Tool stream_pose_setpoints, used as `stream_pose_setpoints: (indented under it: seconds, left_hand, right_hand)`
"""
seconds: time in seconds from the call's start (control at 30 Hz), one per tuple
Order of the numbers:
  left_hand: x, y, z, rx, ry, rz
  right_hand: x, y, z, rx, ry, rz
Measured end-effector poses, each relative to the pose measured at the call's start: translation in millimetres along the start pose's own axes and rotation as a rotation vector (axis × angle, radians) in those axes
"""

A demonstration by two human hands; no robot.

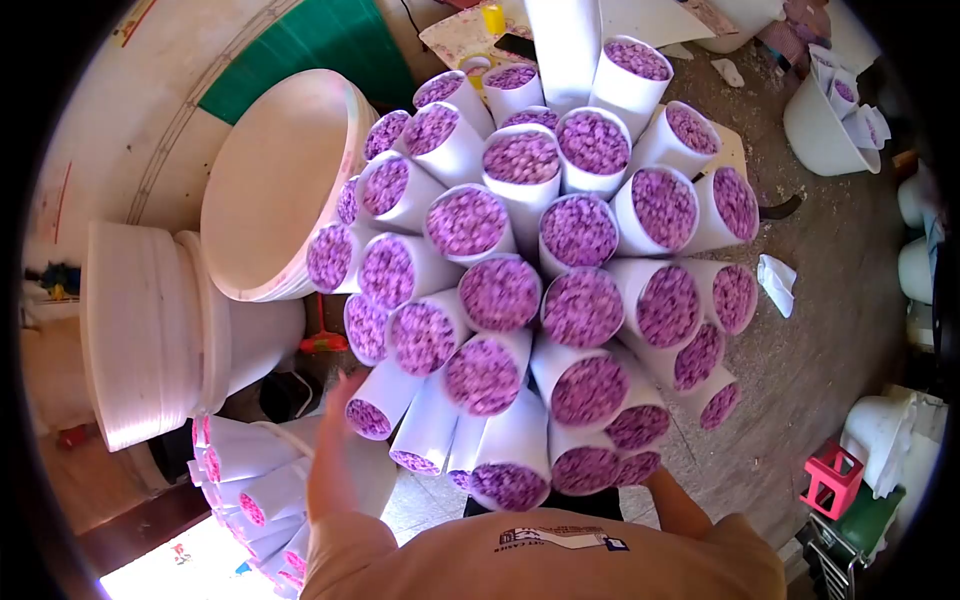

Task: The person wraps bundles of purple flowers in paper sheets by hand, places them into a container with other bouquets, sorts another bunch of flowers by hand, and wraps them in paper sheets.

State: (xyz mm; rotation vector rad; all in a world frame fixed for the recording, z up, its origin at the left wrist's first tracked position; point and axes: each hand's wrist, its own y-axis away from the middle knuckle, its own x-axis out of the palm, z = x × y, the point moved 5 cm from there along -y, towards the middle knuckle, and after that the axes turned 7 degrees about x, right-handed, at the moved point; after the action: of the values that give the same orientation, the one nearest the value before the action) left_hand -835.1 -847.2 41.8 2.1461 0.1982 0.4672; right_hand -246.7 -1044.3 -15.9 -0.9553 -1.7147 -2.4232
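A large cluster of white paper tubes, each filled with purple and pink pieces, fills the middle of the view; one filled tube [499,293] faces up near its centre. The tubes fan outward with their filled ends toward me. My left hand [345,398] is at the lower left edge of the cluster, beside a tube [378,405]; it is blurred and its fingers are hard to make out. My right forearm [675,500] reaches under the lower right of the cluster, and the tubes hide that hand. A plain white tube [565,50] rises at the top.
Large white tubs [275,190] stand at the left, with more pink-filled tubes [245,455] at the lower left. A white bucket [825,125] with tubes sits at the upper right. A red stool [832,480] is at the lower right. White paper [776,284] lies on the floor.
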Motion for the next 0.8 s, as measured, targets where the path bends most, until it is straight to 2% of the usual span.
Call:
stream_pose_setpoints:
  seconds: [0.07,0.1,0.13,0.17,0.2,0.27,0.3,0.33,0.37,0.47,0.5,0.57,0.63,0.67,0.7,0.73,0.77,0.8]
  left_hand:
    - [35.0,26.9,66.4,-0.038,0.337,0.184]
    - [38.2,33.4,99.1,-0.021,0.227,0.250]
    - [24.0,33.5,133.0,0.099,-0.317,0.268]
    - [8.6,26.0,167.2,0.164,-0.582,0.283]
    - [-4.8,19.4,199.9,0.227,-0.848,0.285]
    - [3.5,8.8,244.4,0.369,-0.808,0.269]
    - [18.4,10.9,251.5,0.238,-0.355,0.287]
    - [34.0,13.6,258.1,0.076,0.287,0.246]
    - [50.1,16.6,264.4,-0.055,0.735,0.165]
    - [91.5,26.8,238.8,0.015,0.727,0.073]
    - [103.4,30.2,224.9,0.062,0.750,0.140]
    - [117.7,33.6,198.7,0.124,0.816,0.419]
    - [150.8,52.8,126.2,0.174,0.717,0.101]
    - [181.5,75.6,77.8,0.216,0.641,0.164]
    - [155.1,64.2,74.7,0.285,0.494,0.177]
    - [171.2,80.1,44.6,0.367,0.405,0.263]
    - [155.6,79.4,50.3,0.357,0.437,0.173]
    - [140.1,79.1,56.1,0.348,0.467,0.083]
  right_hand:
    - [-31.4,26.5,26.1,0.003,-0.014,-0.073]
    - [-36.6,35.5,39.5,0.023,-0.080,-0.077]
    - [-35.6,38.4,49.4,0.063,-0.176,-0.051]
    - [-32.1,32.8,53.0,0.150,-0.380,0.027]
    - [-4.3,41.6,72.0,0.058,-0.264,-0.044]
    - [-57.7,-11.0,40.3,-0.216,0.148,0.011]
    - [-83.6,-34.8,24.4,-0.364,0.329,0.002]
    - [-68.3,-39.1,28.1,-0.362,0.292,0.019]
    - [-45.7,-43.3,33.4,-0.297,0.183,0.066]
    - [25.0,-49.8,52.2,-0.152,-0.066,0.161]
    - [43.5,-54.1,56.8,-0.124,-0.120,0.190]
    - [68.5,-58.6,64.3,-0.080,-0.202,0.278]
    - [73.7,-43.5,66.4,-0.006,-0.302,0.450]
    - [74.3,-29.4,69.6,0.040,-0.359,0.549]
    - [71.1,-14.1,70.2,0.091,-0.408,0.642]
    - [69.0,-1.2,73.6,0.127,-0.427,0.705]
    - [64.7,11.0,78.0,0.143,-0.418,0.731]
    - [56.4,21.7,81.4,0.119,-0.358,0.653]
